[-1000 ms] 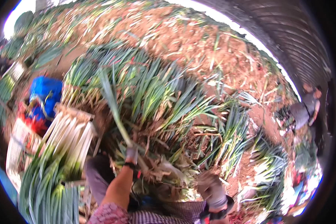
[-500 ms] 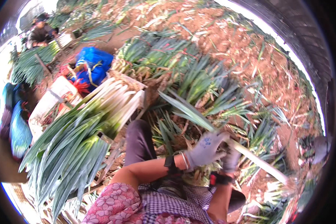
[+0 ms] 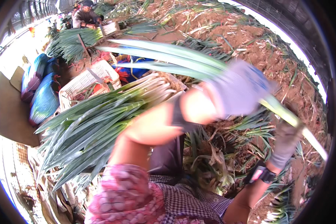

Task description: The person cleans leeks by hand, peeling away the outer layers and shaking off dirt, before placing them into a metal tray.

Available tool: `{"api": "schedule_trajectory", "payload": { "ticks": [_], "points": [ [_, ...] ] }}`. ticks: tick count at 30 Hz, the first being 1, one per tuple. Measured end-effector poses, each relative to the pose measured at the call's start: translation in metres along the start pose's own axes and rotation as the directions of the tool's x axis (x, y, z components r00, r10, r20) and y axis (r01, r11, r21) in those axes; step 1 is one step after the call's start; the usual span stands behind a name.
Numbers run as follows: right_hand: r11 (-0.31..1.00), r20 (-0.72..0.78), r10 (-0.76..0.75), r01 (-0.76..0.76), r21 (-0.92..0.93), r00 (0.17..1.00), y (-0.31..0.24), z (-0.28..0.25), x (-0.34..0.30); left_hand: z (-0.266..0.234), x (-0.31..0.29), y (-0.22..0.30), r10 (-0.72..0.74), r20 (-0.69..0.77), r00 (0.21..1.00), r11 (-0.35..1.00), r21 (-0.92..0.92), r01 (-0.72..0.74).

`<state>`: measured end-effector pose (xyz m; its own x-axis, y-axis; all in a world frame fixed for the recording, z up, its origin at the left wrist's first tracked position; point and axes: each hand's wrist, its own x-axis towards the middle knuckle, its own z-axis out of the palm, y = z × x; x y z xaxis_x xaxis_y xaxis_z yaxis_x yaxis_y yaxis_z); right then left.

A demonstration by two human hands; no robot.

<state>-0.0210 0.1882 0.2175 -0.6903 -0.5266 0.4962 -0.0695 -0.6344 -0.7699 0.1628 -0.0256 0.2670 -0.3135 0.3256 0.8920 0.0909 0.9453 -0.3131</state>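
In front of me a long leek [image 3: 276, 106] is lifted and tilted, its green leaves fanning to the left and its white stem pointing down to the right. My left hand [image 3: 244, 89], in a pale glove and smeared by motion, is closed round it at the base of the leaves. Lower on the stem, my right hand [image 3: 286, 138] grips it in a grey glove. A thick stack of leeks [image 3: 97, 121] lies to my left, white ends away from me and leaves hanging towards me. More leeks [image 3: 255, 125] lie on the ground beneath my hands.
A pale plastic crate [image 3: 86, 80] stands beyond the stack, near a blue bag [image 3: 132, 71]. Blue-green filled sacks [image 3: 44, 100] lie far left. Another person [image 3: 86, 16] sits at the back by more leeks [image 3: 72, 41]. Brown soil [image 3: 246, 33] carries scattered leaves.
Both hands have risen with the leek; the left came up and right, the right moved right along the stem. My view has swung left, so the stack and crate appear farther right.
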Motion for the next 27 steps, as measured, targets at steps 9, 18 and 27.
{"api": "schedule_trajectory", "payload": {
  "ticks": [9,18,27],
  "points": [
    [0.762,-0.136,0.632,-0.644,-0.067,0.763,0.199,-0.018,-0.074,-0.207,-0.183,-0.037,-0.644,0.742,0.185,0.748,0.561,0.355],
    [0.517,-0.236,0.832,-0.856,-0.001,0.503,0.268,-0.037,-0.111,-0.199,-0.259,-0.02,-0.725,0.687,-0.057,0.437,0.522,0.732],
    [0.623,-0.08,0.698,-0.658,-0.422,0.712,0.349,0.011,-0.087,-0.174,-0.264,-0.034,-0.6,0.788,-0.138,0.527,0.518,0.674]
  ]
}}
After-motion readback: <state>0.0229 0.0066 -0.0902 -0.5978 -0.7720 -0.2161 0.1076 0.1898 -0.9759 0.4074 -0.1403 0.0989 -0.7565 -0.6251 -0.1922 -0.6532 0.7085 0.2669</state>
